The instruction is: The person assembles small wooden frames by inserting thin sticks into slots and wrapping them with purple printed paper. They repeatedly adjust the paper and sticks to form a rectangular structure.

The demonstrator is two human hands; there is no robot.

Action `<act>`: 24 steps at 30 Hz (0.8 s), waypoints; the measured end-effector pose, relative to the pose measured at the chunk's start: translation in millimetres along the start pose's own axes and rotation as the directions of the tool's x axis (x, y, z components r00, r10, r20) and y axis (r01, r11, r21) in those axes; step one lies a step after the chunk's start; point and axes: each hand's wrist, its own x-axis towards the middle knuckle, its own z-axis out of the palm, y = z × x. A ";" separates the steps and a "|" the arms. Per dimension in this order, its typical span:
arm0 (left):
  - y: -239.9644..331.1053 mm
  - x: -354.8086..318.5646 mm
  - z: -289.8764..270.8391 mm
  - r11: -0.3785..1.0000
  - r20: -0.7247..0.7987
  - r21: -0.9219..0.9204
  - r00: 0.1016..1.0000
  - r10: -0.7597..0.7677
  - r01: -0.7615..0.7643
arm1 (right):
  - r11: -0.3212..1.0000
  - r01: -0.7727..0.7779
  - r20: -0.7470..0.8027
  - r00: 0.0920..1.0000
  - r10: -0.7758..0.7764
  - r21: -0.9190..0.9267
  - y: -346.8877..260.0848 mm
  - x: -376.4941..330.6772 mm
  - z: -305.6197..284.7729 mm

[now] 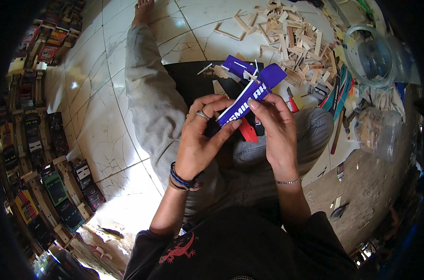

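Note:
A long purple strip [242, 108] with white lettering and a white edge is held in the air, tilted up to the right. My left hand [200, 126] pinches its lower end between thumb and fingers; a ring is on one finger. Higher up, the fingers of my right hand [278, 122] close on the strip near its middle. Beyond it, a rounded purple flap [272, 75] and another purple piece [237, 65] show. Just below the strip is a red piece [249, 134], partly hidden by my hands. A dark board [186, 74] lies underneath, with pale scraps on it.
Wood offcuts [291, 39] are heaped on the tiled floor [104, 98] at the far right. Nearby are a red-handled tool [292, 103], a clear plastic jar [370, 56] and a plastic bag [382, 133]. Wooden model pieces [57, 186] line the left side.

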 end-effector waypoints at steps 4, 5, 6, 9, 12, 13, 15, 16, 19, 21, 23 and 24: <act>0.7 0.1 -0.3 0.951 0.097 -0.262 0.985 -0.144 0.165 | 1.000 0.012 -0.005 1.000 -0.012 0.004 1.0 0.1 1.8; -0.2 1.6 -0.7 0.968 0.097 -0.217 0.989 -0.110 0.129 | 0.999 0.034 0.011 0.999 -0.034 0.010 1.3 0.2 1.8; -0.1 2.0 -0.5 0.981 0.099 -0.171 0.992 -0.077 0.094 | 0.999 0.047 -0.010 0.999 -0.047 -0.019 1.7 0.3 1.6; 2.6 0.1 3.1 0.953 0.072 -0.218 0.977 -0.199 0.211 | 0.995 0.085 -0.027 0.996 -0.087 -0.059 2.7 0.7 0.1; 4.5 -1.2 4.2 0.947 0.075 -0.176 0.963 -0.259 0.269 | 0.999 0.043 -0.008 0.999 -0.043 -0.015 2.2 1.0 -1.9; 4.5 -1.4 4.3 0.944 0.079 -0.168 0.958 -0.275 0.284 | 0.999 0.034 0.011 0.999 -0.034 0.028 1.9 1.3 -2.6; 3.8 -1.8 4.0 0.941 0.083 -0.136 0.950 -0.300 0.309 | 0.994 -0.017 0.020 1.000 0.016 0.105 0.6 3.0 -4.7; 3.3 -2.0 4.0 0.934 0.087 -0.146 0.945 -0.316 0.325 | 0.988 -0.058 0.009 0.998 0.058 0.140 -0.6 4.6 -6.6; 1.0 -1.6 5.0 0.930 0.098 -0.172 0.945 -0.312 0.325 | 0.974 -0.106 0.033 0.994 0.102 0.199 -0.3 10.3 -10.3; 0.1 -1.3 5.2 0.945 0.098 -0.182 0.961 -0.257 0.271 | 0.978 -0.072 0.045 0.997 0.065 0.195 2.7 12.3 -11.6; 0.5 -1.9 4.4 0.928 0.103 -0.224 0.954 -0.281 0.298 | 0.988 0.000 0.022 1.000 -0.004 0.153 5.9 13.4 -12.9; 0.8 -2.0 3.8 0.918 0.104 -0.245 0.950 -0.293 0.311 | 0.992 0.029 0.030 0.999 -0.033 0.122 6.8 13.9 -13.8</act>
